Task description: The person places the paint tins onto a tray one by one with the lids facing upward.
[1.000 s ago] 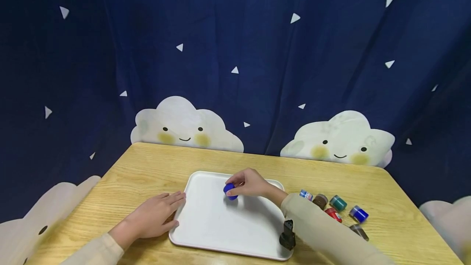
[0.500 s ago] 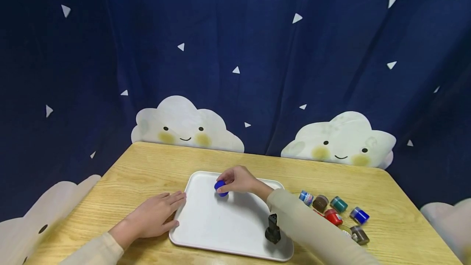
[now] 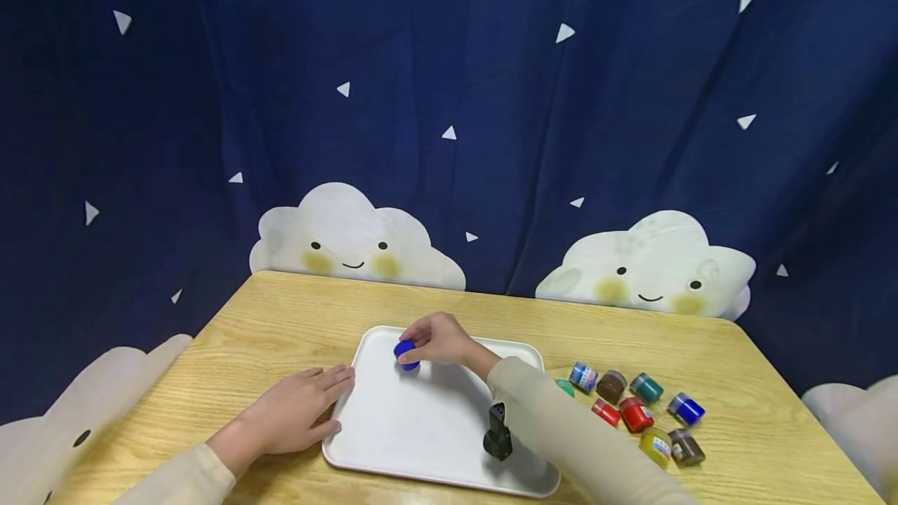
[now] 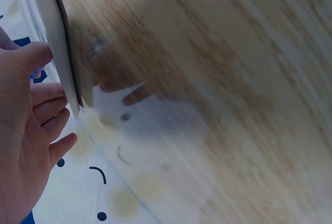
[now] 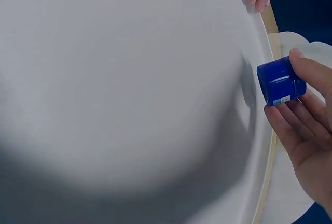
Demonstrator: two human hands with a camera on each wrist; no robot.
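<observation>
While our left hand (image 3: 298, 411) is resting flat, fingers relaxed against the white tray's (image 3: 393, 443) left rim, our right hand (image 3: 438, 339) is pinching a blue jar (image 3: 405, 353). We are holding it just above the tray's far-left part, nearer the right hand.

Even, soft light; left wrist view blurred, head view edges bowed.

A tray (image 3: 393, 443) is set at the middle of the table (image 3: 281, 318). A jar (image 3: 406, 354) is held over its far left part by the right hand (image 3: 438, 340). The left hand (image 3: 295, 411) is laid against the tray's left edge. A cluster of jars (image 3: 634, 411) is placed right of the tray.
</observation>
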